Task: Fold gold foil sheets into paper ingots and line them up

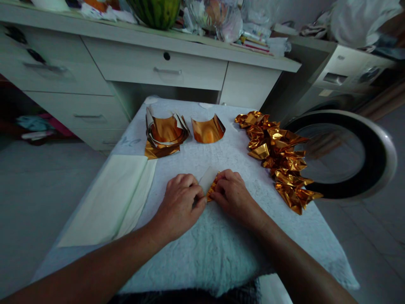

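Note:
Between my hands, over the near middle of the cloth-covered table, is a small sheet of gold foil paper (211, 192) with a pale backing, partly folded. My left hand (182, 198) pinches its left edge, the thumb and fingers pressed together. Closed on its right side is my right hand (230, 192), whose fingers hide much of the foil. Beyond them stands a curled stack of gold foil sheets (165, 128), and a single curved foil sheet (208, 130) lies to its right. Crumpled, folded gold foil pieces (278, 158) are heaped along the table's right side.
Folded pale paper sheets (104, 198) lie on the left of the table's cloth (202, 249). Behind it are white drawers (164, 69) under a counter bearing a watermelon (155, 12) and plastic bags. At right, a washing machine's open door (384, 156) reaches close to the foil heap.

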`<state>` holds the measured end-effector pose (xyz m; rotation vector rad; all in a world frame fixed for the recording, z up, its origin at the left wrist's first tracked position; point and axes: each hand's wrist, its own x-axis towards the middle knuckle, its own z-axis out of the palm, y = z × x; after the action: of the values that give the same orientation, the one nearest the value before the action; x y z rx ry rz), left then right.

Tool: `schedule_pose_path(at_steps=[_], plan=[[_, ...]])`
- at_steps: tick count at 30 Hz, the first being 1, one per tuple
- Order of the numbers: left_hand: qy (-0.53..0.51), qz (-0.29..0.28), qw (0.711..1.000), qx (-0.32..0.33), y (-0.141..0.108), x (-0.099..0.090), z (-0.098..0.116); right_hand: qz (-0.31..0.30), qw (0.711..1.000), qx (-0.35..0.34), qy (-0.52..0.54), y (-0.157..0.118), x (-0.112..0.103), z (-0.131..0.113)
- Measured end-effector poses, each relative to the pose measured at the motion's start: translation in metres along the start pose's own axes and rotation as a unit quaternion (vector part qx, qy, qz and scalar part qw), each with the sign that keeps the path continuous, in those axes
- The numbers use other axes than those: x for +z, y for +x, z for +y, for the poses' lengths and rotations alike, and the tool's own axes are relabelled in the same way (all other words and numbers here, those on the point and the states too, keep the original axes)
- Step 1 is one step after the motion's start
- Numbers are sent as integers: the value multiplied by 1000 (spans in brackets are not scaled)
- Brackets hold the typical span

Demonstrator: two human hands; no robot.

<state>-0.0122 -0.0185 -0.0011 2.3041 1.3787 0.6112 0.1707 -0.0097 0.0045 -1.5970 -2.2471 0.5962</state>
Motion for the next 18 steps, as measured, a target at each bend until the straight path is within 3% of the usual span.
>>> schedule_pose_path(at_steps=[18], plan=[[16, -16, 1000, 8, -1, -3, 2, -12, 1000, 10, 7, 0, -3, -4]])
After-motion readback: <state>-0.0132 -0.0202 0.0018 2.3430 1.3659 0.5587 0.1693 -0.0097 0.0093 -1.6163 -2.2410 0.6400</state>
